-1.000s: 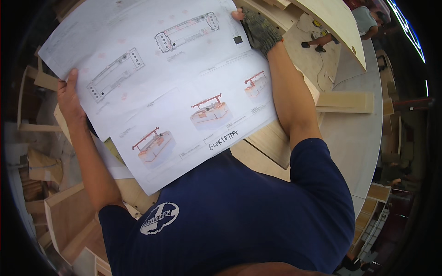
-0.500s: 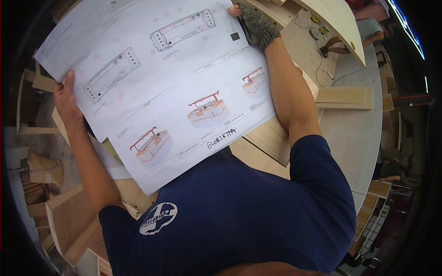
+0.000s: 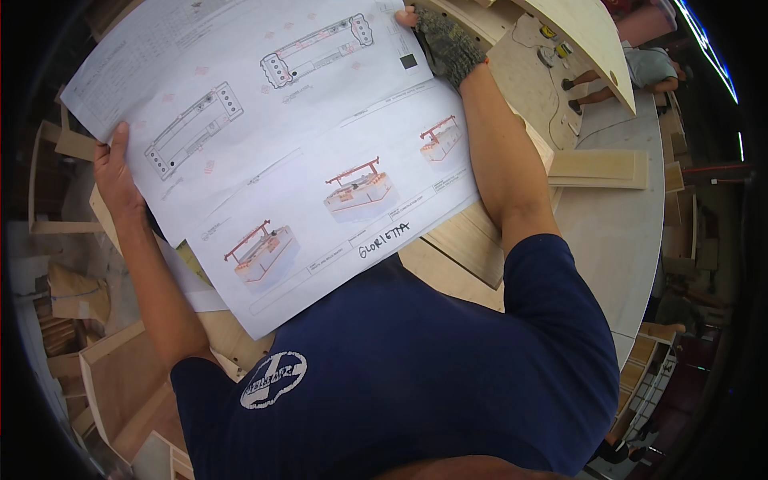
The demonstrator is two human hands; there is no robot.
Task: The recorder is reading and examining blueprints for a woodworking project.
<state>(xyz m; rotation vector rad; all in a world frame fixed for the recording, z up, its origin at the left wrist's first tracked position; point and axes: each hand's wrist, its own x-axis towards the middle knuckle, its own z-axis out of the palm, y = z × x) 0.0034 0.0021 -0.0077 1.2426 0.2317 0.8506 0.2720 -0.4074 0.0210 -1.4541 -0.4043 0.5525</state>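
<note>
A large white sheet of printed drawings [image 3: 264, 184] is spread out in front of me, with black line plans in its upper part and coloured views of a counter-like structure below. Handwriting in dark marker runs along its lower edge. Bare, my left hand [image 3: 118, 176] grips the left edge, thumb on the front and fingers behind. At the upper right edge, my right hand [image 3: 450, 46] pinches the sheet; it wears a dark patterned glove with the thumb tip showing. Other paper [image 3: 188, 276] shows beneath the sheet's lower left side.
Wooden boards [image 3: 472, 240] lie under and beside the sheet. A curved plywood panel [image 3: 592, 48] stands at the upper right, near yellow-and-black power tools [image 3: 552, 48] with cords. Another person [image 3: 648, 68] is beyond it. Wooden frames [image 3: 120, 384] and a brown sack [image 3: 80, 292] are at left.
The other person at the upper right has shifted, showing more of the body and both legs. My hands and the sheet stay almost where they were.
</note>
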